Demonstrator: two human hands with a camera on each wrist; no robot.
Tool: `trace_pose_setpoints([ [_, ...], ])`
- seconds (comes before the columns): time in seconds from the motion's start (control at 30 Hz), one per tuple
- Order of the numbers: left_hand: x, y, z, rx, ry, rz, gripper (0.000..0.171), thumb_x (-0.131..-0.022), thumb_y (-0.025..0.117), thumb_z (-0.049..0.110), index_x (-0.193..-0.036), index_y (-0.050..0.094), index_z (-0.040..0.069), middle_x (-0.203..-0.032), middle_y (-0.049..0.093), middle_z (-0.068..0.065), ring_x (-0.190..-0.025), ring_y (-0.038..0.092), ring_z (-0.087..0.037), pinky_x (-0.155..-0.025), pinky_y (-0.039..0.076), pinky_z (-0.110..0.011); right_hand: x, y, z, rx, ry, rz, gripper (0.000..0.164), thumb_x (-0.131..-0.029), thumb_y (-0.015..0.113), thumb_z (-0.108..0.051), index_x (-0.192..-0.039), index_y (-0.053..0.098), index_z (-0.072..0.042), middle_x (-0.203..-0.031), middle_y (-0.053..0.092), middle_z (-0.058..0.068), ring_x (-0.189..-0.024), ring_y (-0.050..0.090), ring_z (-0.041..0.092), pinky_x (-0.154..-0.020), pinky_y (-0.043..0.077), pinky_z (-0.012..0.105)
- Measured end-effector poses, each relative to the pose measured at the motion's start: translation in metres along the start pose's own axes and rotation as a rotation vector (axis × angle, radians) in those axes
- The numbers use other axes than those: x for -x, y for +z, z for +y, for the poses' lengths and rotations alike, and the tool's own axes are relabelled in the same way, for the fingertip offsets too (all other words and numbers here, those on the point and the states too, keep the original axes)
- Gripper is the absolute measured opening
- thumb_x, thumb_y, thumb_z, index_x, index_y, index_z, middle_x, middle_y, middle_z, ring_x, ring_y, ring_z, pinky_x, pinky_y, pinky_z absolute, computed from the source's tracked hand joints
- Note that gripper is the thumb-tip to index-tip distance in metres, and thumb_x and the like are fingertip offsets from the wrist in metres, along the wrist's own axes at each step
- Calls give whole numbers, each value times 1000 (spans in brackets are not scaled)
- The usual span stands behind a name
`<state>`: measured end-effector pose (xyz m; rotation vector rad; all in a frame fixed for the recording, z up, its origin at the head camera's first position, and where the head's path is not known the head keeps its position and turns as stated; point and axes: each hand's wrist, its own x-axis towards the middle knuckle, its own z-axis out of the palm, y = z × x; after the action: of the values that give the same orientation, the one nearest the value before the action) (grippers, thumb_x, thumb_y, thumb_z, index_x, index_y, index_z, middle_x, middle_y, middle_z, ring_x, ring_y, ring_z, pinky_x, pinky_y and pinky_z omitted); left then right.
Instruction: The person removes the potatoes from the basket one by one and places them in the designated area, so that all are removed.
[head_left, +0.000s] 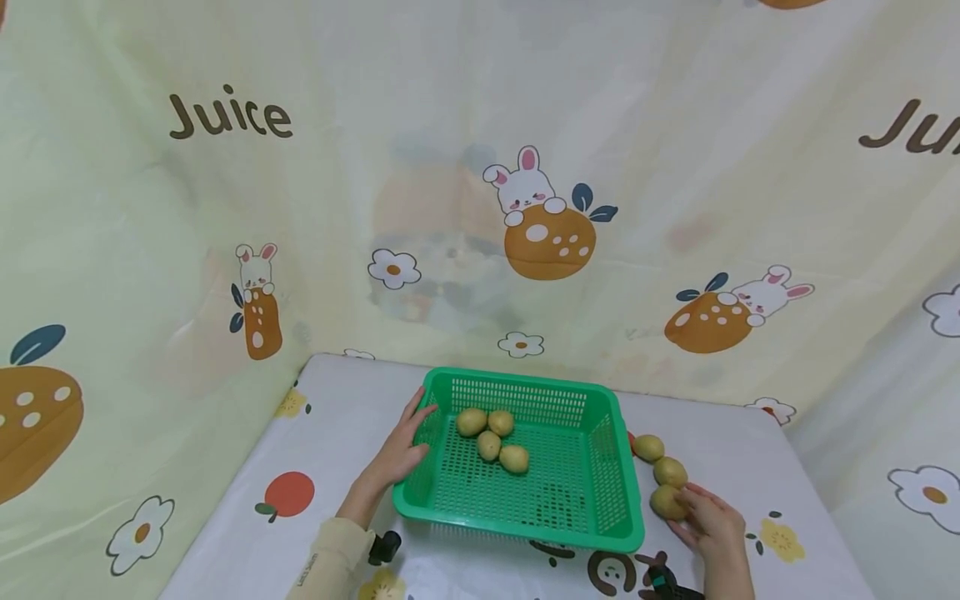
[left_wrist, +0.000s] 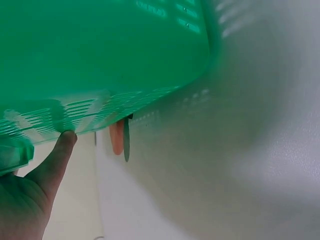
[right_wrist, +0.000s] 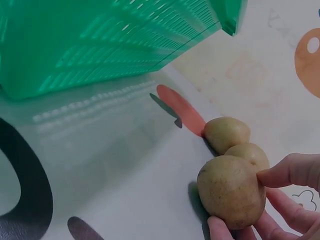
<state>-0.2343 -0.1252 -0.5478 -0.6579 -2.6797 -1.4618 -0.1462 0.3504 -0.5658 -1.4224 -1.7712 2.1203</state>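
A green plastic basket (head_left: 517,533) stands on the table with several potatoes (head_left: 514,459) in its left half. My left hand (head_left: 393,450) holds the basket's left rim; in the left wrist view its thumb (left_wrist: 60,155) touches the slotted outer wall, while most fingers are hidden. To the right of the basket, three potatoes form a short row. My right hand (head_left: 712,518) grips the nearest potato (right_wrist: 231,192), thumb on one side and fingers around the other. Beyond it lie the middle potato (head_left: 670,472) and the farthest potato (head_left: 648,448).
A white tablecloth (head_left: 225,533) printed with fruit and flowers covers the table. Behind it and at both sides hang patterned curtains (head_left: 337,192). The basket's right wall rises between the loose potatoes and those inside.
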Motion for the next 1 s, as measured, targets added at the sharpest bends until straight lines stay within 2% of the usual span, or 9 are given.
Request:
trace_pose_setpoints([
  [0.07,-1,-1,1,3,-3,-4,69,-76,51,-3,-145,42,-5,-164,9,-15,-148,14,-39,-109,23,-66,-1,1,0,13,0,15,50,-84,69,-9,-133,55,-7,-75,59,-6,-95,58,21,-71,59,41],
  [0.23,-1,-2,1,-4,5,-3,70,-75,52,-3,-144,43,-6,-164,9,-16,-148,14,-41,-109,24,-66,-2,-2,-2,12,-13,10,54,-83,70,-7,-134,54,-5,-79,59,-3,-70,59,11,-71,59,42],
  [0.37,-1,-1,1,-2,11,5,69,-75,51,-3,-144,43,-6,-164,9,-16,-147,15,-41,-109,24,-66,3,-4,-8,31,-32,16,52,-83,69,-6,-133,54,-4,-86,60,2,-65,61,11,-71,59,42],
  [0.67,0,-2,2,3,7,12,68,-75,51,-4,-143,44,-6,-164,10,-17,-148,15,-40,-109,23,-67,19,-7,-23,62,-130,33,38,-86,66,-6,-123,58,0,-67,59,-10,-69,62,11,-66,59,35],
  [1.0,1,-1,1,5,3,2,69,-76,51,-4,-144,43,-5,-164,9,-16,-148,15,-41,-109,23,-67,25,3,-38,11,-93,-64,44,-93,64,-14,-135,53,-8,-79,63,-7,-81,67,13,-79,58,35],
])
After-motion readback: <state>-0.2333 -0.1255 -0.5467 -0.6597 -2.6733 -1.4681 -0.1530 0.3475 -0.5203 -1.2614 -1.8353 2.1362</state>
